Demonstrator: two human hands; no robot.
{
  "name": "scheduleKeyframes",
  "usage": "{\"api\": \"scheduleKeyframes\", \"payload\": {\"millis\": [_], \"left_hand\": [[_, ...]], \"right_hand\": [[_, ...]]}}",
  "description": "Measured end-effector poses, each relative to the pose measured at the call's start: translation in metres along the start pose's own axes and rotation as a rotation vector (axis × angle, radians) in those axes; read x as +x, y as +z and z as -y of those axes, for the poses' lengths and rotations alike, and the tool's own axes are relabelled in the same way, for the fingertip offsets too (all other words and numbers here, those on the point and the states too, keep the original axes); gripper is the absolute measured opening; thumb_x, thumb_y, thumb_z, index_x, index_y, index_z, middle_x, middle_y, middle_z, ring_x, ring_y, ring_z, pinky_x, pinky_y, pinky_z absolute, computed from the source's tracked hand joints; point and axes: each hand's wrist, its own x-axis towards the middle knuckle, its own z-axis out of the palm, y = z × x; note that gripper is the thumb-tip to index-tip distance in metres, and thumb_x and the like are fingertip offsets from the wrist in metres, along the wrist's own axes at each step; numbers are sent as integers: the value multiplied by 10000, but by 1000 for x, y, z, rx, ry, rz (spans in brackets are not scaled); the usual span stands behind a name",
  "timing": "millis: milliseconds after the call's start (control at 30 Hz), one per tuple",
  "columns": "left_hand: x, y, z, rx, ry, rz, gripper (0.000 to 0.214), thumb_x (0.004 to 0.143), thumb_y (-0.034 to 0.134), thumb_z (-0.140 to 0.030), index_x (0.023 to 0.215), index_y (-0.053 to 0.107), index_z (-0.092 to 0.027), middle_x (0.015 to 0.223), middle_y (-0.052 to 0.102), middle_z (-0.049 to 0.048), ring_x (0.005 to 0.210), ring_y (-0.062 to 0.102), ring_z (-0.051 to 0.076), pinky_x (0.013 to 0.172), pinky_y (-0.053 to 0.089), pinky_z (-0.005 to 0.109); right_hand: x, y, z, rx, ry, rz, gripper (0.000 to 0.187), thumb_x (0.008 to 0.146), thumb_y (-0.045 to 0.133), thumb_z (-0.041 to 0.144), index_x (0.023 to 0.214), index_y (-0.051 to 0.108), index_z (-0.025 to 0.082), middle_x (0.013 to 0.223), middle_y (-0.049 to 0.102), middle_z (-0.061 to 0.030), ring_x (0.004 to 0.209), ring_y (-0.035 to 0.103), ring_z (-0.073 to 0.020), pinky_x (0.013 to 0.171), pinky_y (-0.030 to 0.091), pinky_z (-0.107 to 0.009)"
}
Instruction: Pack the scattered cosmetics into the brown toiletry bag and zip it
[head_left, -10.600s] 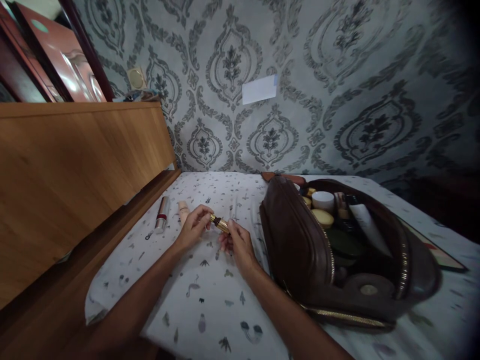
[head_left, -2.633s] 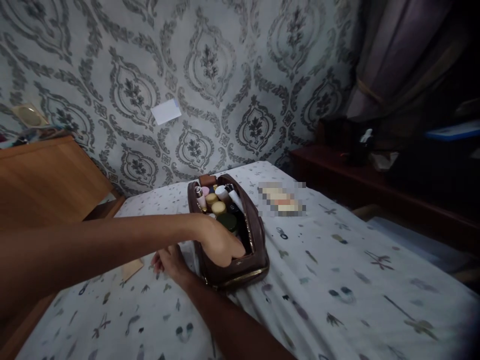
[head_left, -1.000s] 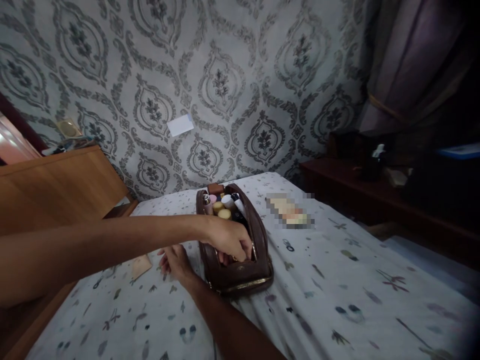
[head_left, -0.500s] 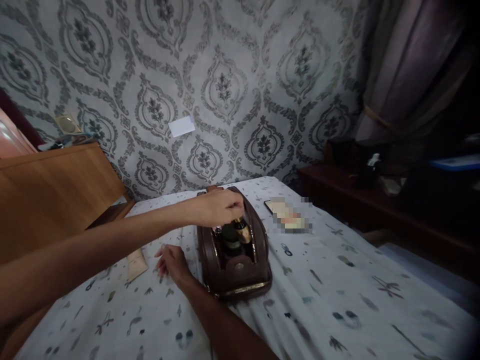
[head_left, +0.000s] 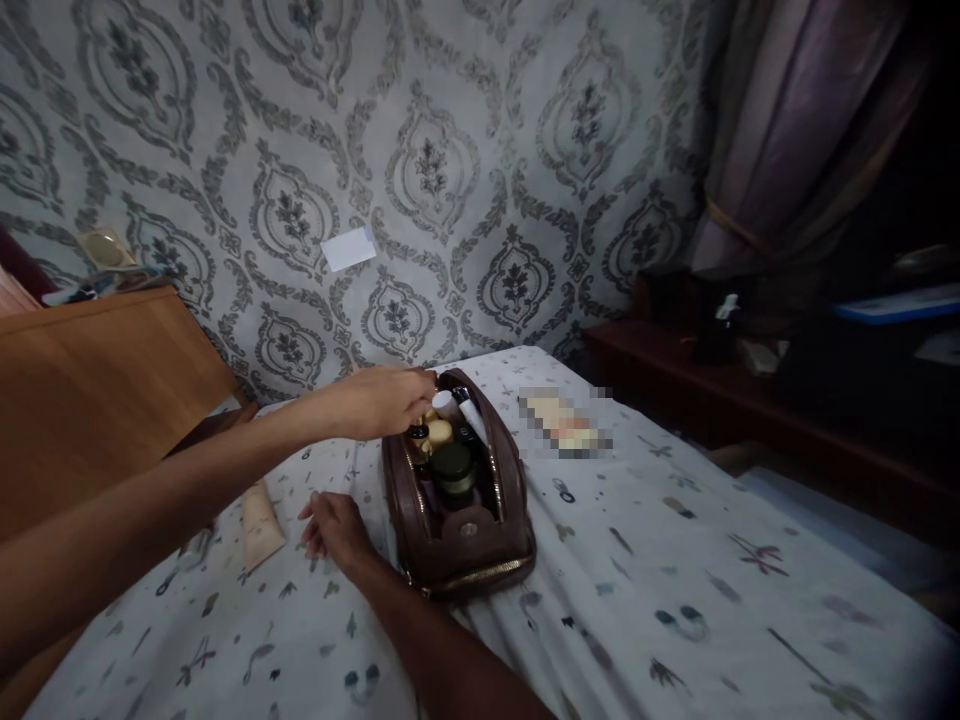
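A brown toiletry bag [head_left: 469, 550] lies unzipped on the bed, its gold zipper edges apart. My left hand [head_left: 390, 400] reaches over its far left rim with fingers curled together; whatever they grip is hidden. Just below them is a small dark bottle [head_left: 418, 440]. Inside the bag stand a green jar with a dark lid [head_left: 452, 465], a yellowish cap [head_left: 439, 432], a white cap [head_left: 445, 403] and a white tube [head_left: 472, 420]. My right hand [head_left: 334, 525] rests left of the bag, fingers loosely bent and apart, holding nothing.
A beige tube [head_left: 260, 525] lies on the patterned sheet [head_left: 622, 600] at left. Right of the bag is a flat, pixelated object [head_left: 562, 422]. A wooden headboard-like panel [head_left: 105, 370] stands at left, a dark red cabinet [head_left: 637, 370] at right.
My left hand has moved from above the bag's middle to its far left rim; the gold-and-dark bottle beneath it is no longer at the right side. My right hand stays beside the bag.
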Motion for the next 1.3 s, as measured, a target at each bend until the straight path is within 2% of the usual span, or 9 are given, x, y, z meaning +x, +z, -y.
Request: {"api": "scheduleKeyframes", "payload": {"millis": [100,200,367,567,767,1033,1167,1300], "left_hand": [[-2,0,4,11,40,58,281,964,378,-303,996,631,-185,966,677,49,885,616,194,728,421,262],[-1,1,3,61,23,57,294,971,359,-297,969,632,-188,930,679,58,889,620,205,749,432,277],[5,4,-12,213,-54,72,275,953,393,-283,954,641,-164,921,688,124,877,647,265,736,459,333],[9,9,-24,323,-39,92,250,922,426,-229,973,652,-133,948,699,167,933,665,305,740,485,362],[10,8,-25,302,-26,154,254,915,418,-212,994,654,-161,1004,703,135,977,651,291,756,492,357],[22,19,-14,327,18,199,232,851,491,-162,1001,667,-175,971,706,99,1002,619,252,824,464,317],[26,24,-2,262,33,237,186,807,519,-152,902,676,-181,896,695,77,921,625,229,745,450,282],[29,21,9,118,47,295,141,750,559,-123,835,658,-177,851,669,26,820,600,171,676,417,227]], "right_hand": [[-1,0,1,6,-7,-2,403,940,438,484,753,578,156,491,513,65,355,462,-63,397,292,-188],[-1,0,0,6,-8,-6,365,944,443,439,773,590,152,489,512,68,356,460,-63,400,291,-191],[-1,0,0,10,-7,-12,327,946,431,383,759,579,159,487,509,71,355,454,-60,397,298,-191],[-3,0,2,22,-14,-6,305,937,444,373,738,551,168,484,501,71,349,453,-61,390,282,-185],[-2,1,4,26,-13,-7,311,935,451,378,727,551,169,472,488,73,342,444,-65,392,282,-187],[-3,1,3,-3,-19,-12,305,946,444,359,742,552,160,482,494,75,347,448,-55,388,282,-176],[-3,1,5,-5,-18,-11,307,953,441,348,736,547,159,480,488,78,339,438,-51,380,271,-175],[-4,1,5,3,-21,-10,313,966,421,337,750,556,156,489,491,77,336,439,-48,372,269,-174]]}}
